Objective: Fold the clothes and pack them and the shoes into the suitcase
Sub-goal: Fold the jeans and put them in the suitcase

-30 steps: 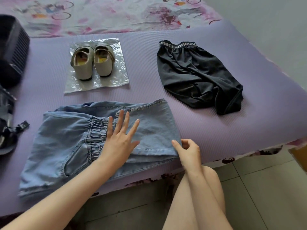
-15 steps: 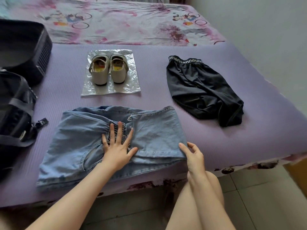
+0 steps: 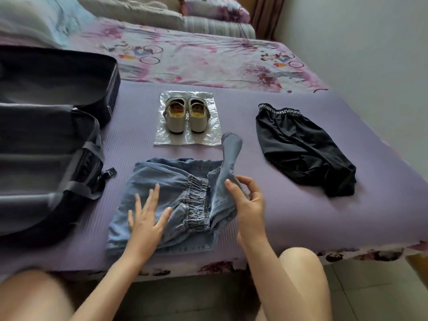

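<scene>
- Your left hand [image 3: 146, 224] lies flat with the fingers spread and straight. It presses on the left part of the folded light blue denim trousers [image 3: 162, 177] and holds nothing.
- Your right hand [image 3: 249, 205] has its fingers curled around the right part of the same trousers. It lifts this part, so one strip of denim stands up above the rest.
- The trousers lie on the purple ribbed mat [image 3: 278, 216] on the bed, near its front edge, with the elastic waistband facing up between your hands.
- The pair of beige shoes [image 3: 174, 119] stands side by side on a clear plastic sheet [image 3: 162, 137], just behind the trousers.
- The black shorts with white letters on the waistband [image 3: 301, 144] lie unfolded on the mat, at the right.
- The open dark suitcase [image 3: 114, 84] lies at the left, apart from the trousers.
</scene>
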Demonstrator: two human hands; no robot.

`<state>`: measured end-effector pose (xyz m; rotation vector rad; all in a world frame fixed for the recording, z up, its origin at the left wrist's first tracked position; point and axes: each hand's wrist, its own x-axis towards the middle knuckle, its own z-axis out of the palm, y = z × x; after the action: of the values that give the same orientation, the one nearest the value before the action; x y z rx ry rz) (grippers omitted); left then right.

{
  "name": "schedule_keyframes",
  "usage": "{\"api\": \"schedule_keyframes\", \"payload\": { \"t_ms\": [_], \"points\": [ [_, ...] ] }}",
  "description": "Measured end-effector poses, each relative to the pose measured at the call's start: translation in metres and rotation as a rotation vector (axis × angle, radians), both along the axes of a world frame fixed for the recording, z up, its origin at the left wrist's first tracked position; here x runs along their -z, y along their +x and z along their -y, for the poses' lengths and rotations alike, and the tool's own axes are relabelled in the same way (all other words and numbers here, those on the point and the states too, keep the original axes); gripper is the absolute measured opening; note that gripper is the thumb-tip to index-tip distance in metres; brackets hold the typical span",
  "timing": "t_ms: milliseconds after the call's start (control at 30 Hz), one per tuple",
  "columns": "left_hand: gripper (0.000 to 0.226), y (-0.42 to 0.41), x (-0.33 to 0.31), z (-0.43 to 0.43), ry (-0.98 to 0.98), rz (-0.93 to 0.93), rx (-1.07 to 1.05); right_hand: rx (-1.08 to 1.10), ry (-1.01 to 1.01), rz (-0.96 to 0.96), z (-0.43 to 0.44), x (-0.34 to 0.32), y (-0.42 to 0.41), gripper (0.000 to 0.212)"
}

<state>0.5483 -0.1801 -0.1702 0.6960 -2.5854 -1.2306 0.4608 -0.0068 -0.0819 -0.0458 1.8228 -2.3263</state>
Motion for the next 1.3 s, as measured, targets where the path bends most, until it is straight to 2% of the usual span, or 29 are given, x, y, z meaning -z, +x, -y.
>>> {"api": "schedule_keyframes", "payload": {
  "t_ms": [100, 233, 367, 433, 600, 767, 867, 967, 1033, 1100, 1133, 1200, 1233, 1300],
  "points": [
    [0.061, 0.029, 0.004, 0.027, 0.072, 0.007, -0.104, -0.08, 0.053, -0.108, 0.048, -0.001, 0.023, 0.005],
    [0.052, 0.058, 0.015, 0.061, 0.346, -0.057, -0.254, -0.169, 0.196, -0.198, 0.114, 0.023, 0.055, 0.005],
    [0.045, 0.068, 0.017, 0.079, 0.714, -0.178, -0.376, -0.237, 0.633, -0.267, 0.156, 0.073, 0.089, 0.006],
    [0.047, 0.069, 0.015, 0.081, 0.897, -0.2, -0.403, -0.311, 0.76, -0.258, 0.165, 0.093, 0.101, 0.005],
    [0.046, 0.072, 0.021, 0.088, 1.024, -0.216, -0.439, -0.331, 0.804, -0.334, 0.184, 0.101, 0.111, 0.014],
    [0.04, 0.073, 0.021, 0.098, 0.981, -0.172, -0.404, -0.68, 1.101, -0.557, 0.18, 0.107, 0.118, 0.045],
    [0.038, 0.069, 0.026, 0.103, 0.93, -0.173, -0.404, -0.744, 0.967, -0.533, 0.164, 0.094, 0.112, 0.045],
    [0.04, 0.064, 0.032, 0.102, 0.738, -0.135, -0.347, -0.658, 0.83, -0.554, 0.133, 0.069, 0.103, 0.037],
    [0.041, 0.061, 0.032, 0.098, 0.602, -0.081, -0.303, -0.403, 0.84, -0.611, 0.106, 0.062, 0.095, 0.039],
    [0.044, 0.059, 0.03, 0.096, 0.554, -0.064, -0.316, -0.024, 0.871, -0.502, 0.078, 0.061, 0.085, 0.046],
    [0.045, 0.059, 0.028, 0.095, 0.553, -0.064, -0.327, 0.109, 0.859, -0.325, 0.065, 0.062, 0.079, 0.051],
    [0.048, 0.059, 0.026, 0.094, 0.552, -0.056, -0.336, 0.15, 0.741, 0.09, 0.048, 0.074, 0.066, 0.057],
    [0.051, 0.059, 0.026, 0.093, 0.553, -0.047, -0.344, 0.098, 0.671, 0.205, 0.044, 0.08, 0.063, 0.052],
    [0.059, 0.06, 0.025, 0.092, 0.584, -0.026, -0.368, 0.023, 0.565, 0.266, 0.045, 0.087, 0.057, 0.031]
  ]
}}
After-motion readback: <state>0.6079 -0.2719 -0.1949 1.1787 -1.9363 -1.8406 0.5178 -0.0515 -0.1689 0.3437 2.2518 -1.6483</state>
